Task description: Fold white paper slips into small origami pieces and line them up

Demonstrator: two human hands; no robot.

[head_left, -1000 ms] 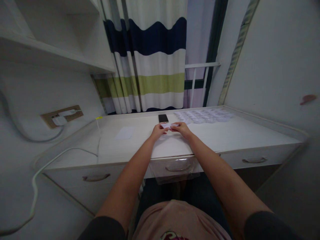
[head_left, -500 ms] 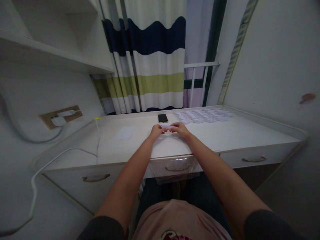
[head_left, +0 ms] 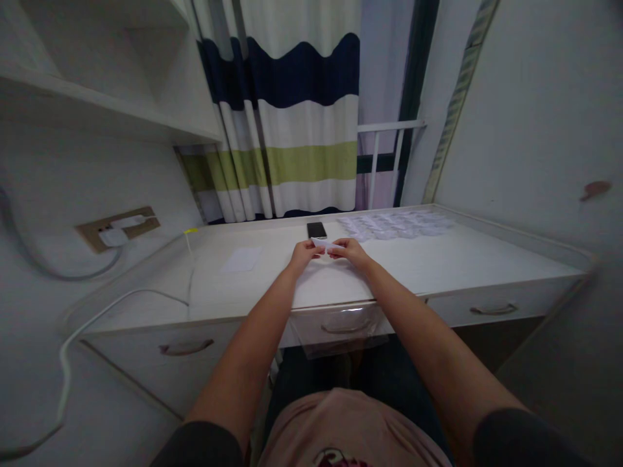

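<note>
Between both hands, just above the desk, is a small folded piece of white paper (head_left: 325, 244). My left hand (head_left: 304, 253) pinches its left end, and my right hand (head_left: 349, 252) grips the right end. The fingertips of the two hands are close together, and the paper's lower part is hidden by them. A flat stack or sheet of white paper (head_left: 242, 259) lies on the desk to the left. Rows of several folded white paper pieces (head_left: 394, 224) spread over the back right of the desk.
A dark phone (head_left: 317, 230) lies just beyond my hands. The white desk (head_left: 467, 259) has drawers in front, and clear plastic (head_left: 335, 331) hangs over the middle one. A white cable (head_left: 146, 290) crosses the left side. Behind hangs a striped curtain (head_left: 311, 123).
The folded paper has tilted, its left end now raised toward the phone. My fingers have shifted slightly on it; the rest of the desk looks the same.
</note>
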